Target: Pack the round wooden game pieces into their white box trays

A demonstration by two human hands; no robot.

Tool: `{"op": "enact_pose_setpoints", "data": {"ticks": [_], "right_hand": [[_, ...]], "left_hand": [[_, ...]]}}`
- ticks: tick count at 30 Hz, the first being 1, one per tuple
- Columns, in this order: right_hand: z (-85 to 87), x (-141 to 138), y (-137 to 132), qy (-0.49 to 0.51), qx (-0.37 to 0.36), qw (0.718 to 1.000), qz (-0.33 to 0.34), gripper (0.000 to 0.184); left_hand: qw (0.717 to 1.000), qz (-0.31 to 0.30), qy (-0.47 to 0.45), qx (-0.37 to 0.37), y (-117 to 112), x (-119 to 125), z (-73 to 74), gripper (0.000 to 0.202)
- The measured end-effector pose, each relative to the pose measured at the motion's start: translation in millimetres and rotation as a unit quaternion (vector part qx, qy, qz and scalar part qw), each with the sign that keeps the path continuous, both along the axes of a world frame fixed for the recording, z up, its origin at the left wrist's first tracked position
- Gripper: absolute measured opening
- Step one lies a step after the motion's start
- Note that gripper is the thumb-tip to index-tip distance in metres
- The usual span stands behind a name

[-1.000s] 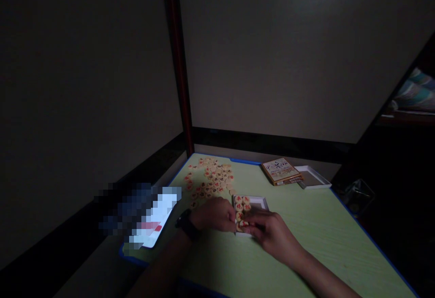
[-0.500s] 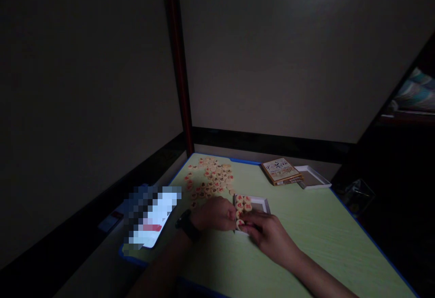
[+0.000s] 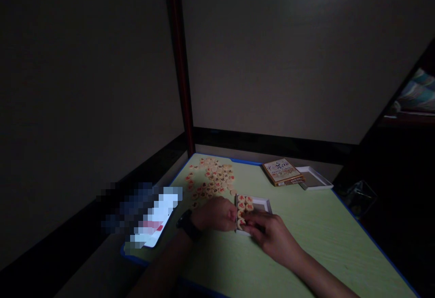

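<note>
Round wooden Chinese chess pieces with red characters stand in two columns at the left of a shallow white box tray (image 3: 268, 204). My right hand (image 3: 272, 234) reaches over the tray from the right, its thumb and fingers closed on the nearest Chinese chess piece (image 3: 241, 224). My left hand (image 3: 219, 214), with a dark watch on the wrist, is curled against the tray's left wall. Its fingertips are turned away, so I cannot see what they hold. Beyond it lies a loose spread of Chinese chess pieces (image 3: 215, 178), with red or dark characters and some blank faces up.
A printed game box (image 3: 282, 172) lies at the back right, beside a second white tray (image 3: 314, 178). At the left edge a lit screen (image 3: 158, 218) is partly blurred out. Walls (image 3: 272, 62) rise behind the green table (image 3: 326, 239) with its blue edge.
The view has shifted slightly. Both hands stay at the tray, and the pieces keep their places; I see no piece taken up or let go.
</note>
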State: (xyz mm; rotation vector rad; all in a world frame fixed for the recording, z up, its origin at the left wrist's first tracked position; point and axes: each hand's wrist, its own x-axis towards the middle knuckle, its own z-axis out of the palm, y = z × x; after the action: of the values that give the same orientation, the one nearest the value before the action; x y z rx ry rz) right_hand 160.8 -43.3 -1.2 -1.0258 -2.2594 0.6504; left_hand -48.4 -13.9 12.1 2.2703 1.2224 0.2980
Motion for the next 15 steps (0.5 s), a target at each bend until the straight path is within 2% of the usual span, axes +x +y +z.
{"op": "enact_pose_setpoints", "data": {"ticks": [5,9,12,15], "right_hand": [[0.2,5,5,0.019,0.031,0.999,-0.008,0.015],[3.1,12,12,0.044,0.057,0.996,-0.044,0.023],[4.7,17,17,0.037,0.068,0.995,-0.067,0.025],[3.4,21,22,0.029,0.082,0.993,-0.081,0.026]], "left_hand": [[0.999,0.034,-0.018,0.027,-2,-4,8.8,0.007],[0.978,0.153,-0.026,0.142,10,-16,22.6,0.014],[0.938,0.238,0.045,0.248,32,-32,28.3,0.025],[0.925,0.246,0.163,0.24,56,-50,27.4,0.031]]}}
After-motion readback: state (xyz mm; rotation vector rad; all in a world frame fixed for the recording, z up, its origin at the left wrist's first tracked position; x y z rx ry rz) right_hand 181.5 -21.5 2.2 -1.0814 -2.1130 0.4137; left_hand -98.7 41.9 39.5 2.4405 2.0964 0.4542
